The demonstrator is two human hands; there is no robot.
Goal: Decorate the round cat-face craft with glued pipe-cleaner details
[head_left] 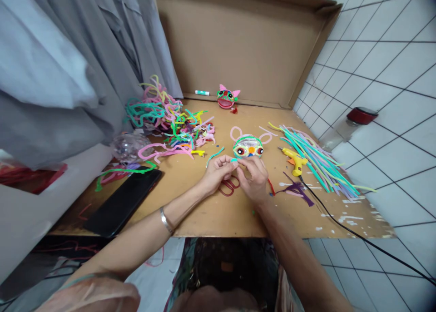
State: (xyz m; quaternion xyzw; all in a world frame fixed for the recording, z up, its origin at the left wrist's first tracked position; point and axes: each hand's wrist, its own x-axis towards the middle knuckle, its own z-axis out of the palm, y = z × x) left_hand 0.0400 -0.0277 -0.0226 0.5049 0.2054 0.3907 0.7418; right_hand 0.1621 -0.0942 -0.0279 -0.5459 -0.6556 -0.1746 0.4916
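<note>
My left hand [218, 171] and my right hand [252, 175] meet over the cardboard work surface [211, 212], fingers pinched together on a small teal piece [234, 160] between them. Just beyond my fingertips lies a round pipe-cleaner animal face [248, 147] with pink loop ears, big eyes and a green rim. Red-handled scissors [229, 186] lie under my hands. A second finished face [226, 98] with pink ears stands at the back by the cardboard wall.
A tangled heap of coloured pipe cleaners [170, 119] fills the left. Straight pipe cleaners [316, 160] and a yellow glue gun [294, 160] with its black cord lie right. A black phone [124, 200] lies near the front left edge. A red-lidded jar [347, 126] sits on the tiled floor.
</note>
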